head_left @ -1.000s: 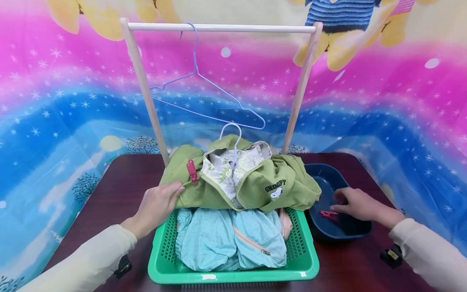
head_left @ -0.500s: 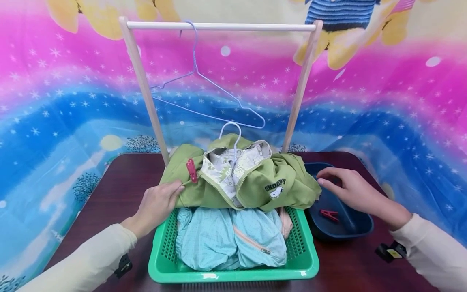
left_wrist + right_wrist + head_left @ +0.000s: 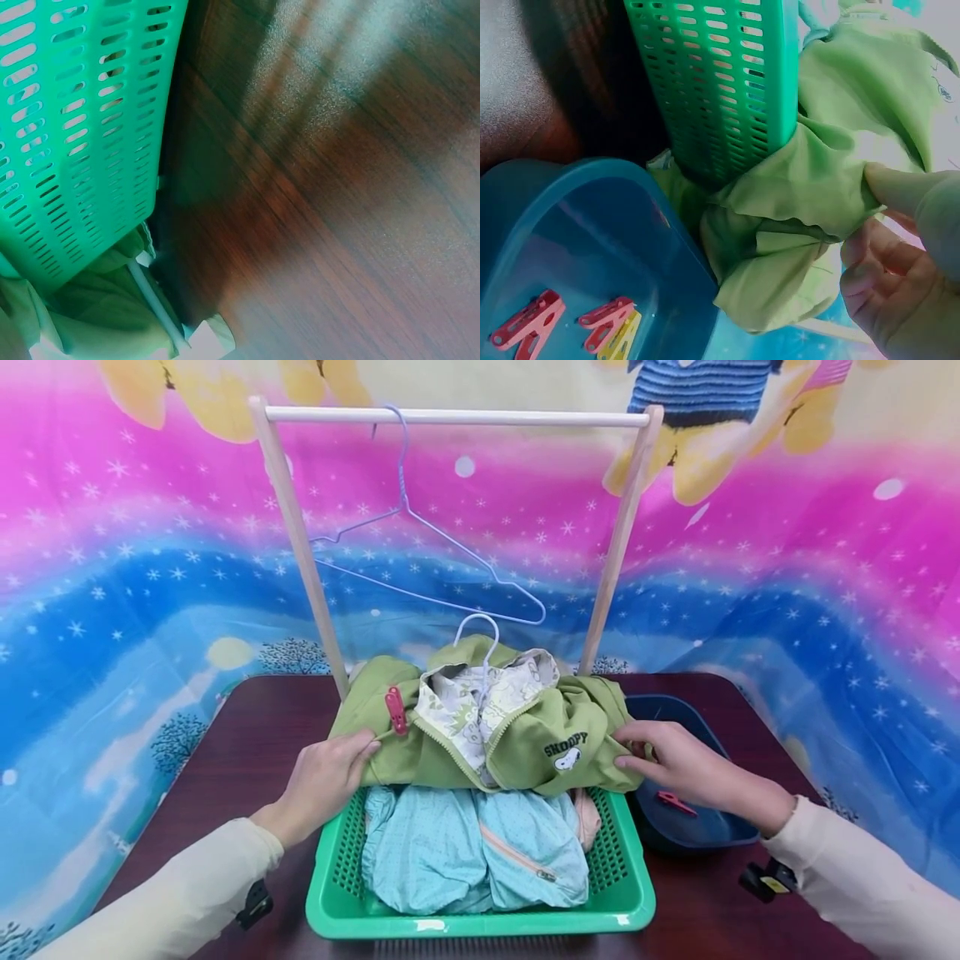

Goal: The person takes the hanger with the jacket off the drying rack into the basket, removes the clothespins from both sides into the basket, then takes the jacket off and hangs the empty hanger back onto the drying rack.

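Note:
A green hooded jacket (image 3: 525, 752) with a printed lining lies over the far part of a green plastic basket (image 3: 480, 928), a white hanger's hook (image 3: 477, 616) rising from its neck. At the jacket's left shoulder sits a red clothespin (image 3: 396, 710), just beside my left hand (image 3: 318, 789), whose thumb and fingers pinch the cloth. My right hand (image 3: 678, 768) pinches the other side of the jacket between thumb and forefinger, its remaining fingers curled below, as the right wrist view shows. The left wrist view shows the basket's side (image 3: 90, 135) and part of the jacket, without the hand.
Light blue clothing (image 3: 435, 860) fills the basket. To its right, a dark blue basin (image 3: 600, 169) holds red clothespins (image 3: 532, 326) and a yellow clothespin (image 3: 621, 337). Behind stands a rack (image 3: 525, 417) with a bare purple hanger (image 3: 403, 485) on its bar.
My right hand has come up out of the basin and moved left to the jacket, now pinching its right side. The left hand keeps its grip in place.

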`<state>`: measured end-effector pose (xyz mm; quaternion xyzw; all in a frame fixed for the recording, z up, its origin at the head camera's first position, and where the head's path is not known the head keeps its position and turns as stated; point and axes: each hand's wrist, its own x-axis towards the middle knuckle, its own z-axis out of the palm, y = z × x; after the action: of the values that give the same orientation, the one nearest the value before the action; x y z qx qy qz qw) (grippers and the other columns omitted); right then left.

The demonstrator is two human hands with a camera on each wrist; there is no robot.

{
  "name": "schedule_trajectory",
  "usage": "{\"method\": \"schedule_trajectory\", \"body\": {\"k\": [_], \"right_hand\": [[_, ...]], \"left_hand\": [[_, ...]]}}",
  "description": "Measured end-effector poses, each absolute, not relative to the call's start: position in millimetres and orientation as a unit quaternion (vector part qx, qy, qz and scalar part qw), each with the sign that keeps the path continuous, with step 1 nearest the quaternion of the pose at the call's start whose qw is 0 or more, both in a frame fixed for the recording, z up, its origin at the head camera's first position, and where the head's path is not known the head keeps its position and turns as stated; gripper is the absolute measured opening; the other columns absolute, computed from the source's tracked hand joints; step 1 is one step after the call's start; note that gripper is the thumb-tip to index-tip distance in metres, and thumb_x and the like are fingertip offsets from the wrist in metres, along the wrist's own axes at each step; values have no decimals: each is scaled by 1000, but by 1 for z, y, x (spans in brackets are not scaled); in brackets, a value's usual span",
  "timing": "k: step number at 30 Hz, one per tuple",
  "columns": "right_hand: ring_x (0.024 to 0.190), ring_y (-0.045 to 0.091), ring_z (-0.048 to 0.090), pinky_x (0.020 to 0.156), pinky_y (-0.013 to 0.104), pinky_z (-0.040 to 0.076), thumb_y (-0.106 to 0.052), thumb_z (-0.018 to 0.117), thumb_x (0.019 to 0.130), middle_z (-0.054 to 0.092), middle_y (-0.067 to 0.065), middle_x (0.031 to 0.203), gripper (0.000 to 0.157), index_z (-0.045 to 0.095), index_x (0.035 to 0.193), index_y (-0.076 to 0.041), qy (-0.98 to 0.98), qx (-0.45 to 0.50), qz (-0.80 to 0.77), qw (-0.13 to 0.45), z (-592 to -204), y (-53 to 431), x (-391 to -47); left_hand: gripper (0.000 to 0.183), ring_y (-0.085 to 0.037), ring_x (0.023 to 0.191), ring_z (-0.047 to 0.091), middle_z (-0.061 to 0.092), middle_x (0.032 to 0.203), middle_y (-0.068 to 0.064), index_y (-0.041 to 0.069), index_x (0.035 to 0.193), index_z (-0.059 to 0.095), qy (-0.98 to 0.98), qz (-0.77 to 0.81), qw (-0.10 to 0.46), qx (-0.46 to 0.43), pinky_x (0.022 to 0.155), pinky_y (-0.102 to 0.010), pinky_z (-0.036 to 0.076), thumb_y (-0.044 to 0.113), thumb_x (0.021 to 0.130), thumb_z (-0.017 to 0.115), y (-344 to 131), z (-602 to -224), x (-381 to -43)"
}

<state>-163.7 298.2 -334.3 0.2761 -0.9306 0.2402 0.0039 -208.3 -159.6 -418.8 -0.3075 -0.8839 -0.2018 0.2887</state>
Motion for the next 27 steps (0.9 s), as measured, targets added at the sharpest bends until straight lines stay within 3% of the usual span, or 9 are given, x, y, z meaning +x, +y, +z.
{"method": "schedule_trajectory", "body": {"k": [2, 10, 20, 27], "right_hand": [[63, 1, 38, 58, 26, 35, -14, 68, 97, 38, -10, 70, 26, 50, 79, -20, -928, 278, 247, -8, -336, 297, -166], [58, 0, 32, 57, 22, 33, -14, 69, 96, 35, -10, 66, 31, 46, 75, -18, -931, 283, 226, -42, -340, 291, -173], [65, -5, 30, 58, 17, 34, -1, 74, 87, 38, -14, 74, 30, 61, 75, -24, -919, 354, 150, 85, -346, 296, -171], [68, -5, 33, 59, 16, 34, 0, 75, 86, 43, -16, 78, 27, 66, 82, -26, -920, 349, 136, 117, -356, 297, -167]], "left_hand": [[29, -5, 52, 28, 28, 59, 8, 16, 77, 46, -885, -202, 287, -307, 48, -22, 27, 14, 98, 64, -160, -418, -208], [28, -5, 53, 30, 28, 60, 9, 17, 77, 47, -888, -200, 281, -305, 50, -22, 28, 12, 97, 66, -159, -417, -207], [30, -6, 51, 28, 30, 58, 9, 16, 76, 44, -884, -172, 289, -325, 47, -24, 28, 20, 102, 60, -161, -415, -210], [28, -4, 51, 26, 29, 58, 11, 15, 79, 46, -881, -150, 279, -352, 45, -21, 25, 22, 104, 56, -164, -408, -210]]}}
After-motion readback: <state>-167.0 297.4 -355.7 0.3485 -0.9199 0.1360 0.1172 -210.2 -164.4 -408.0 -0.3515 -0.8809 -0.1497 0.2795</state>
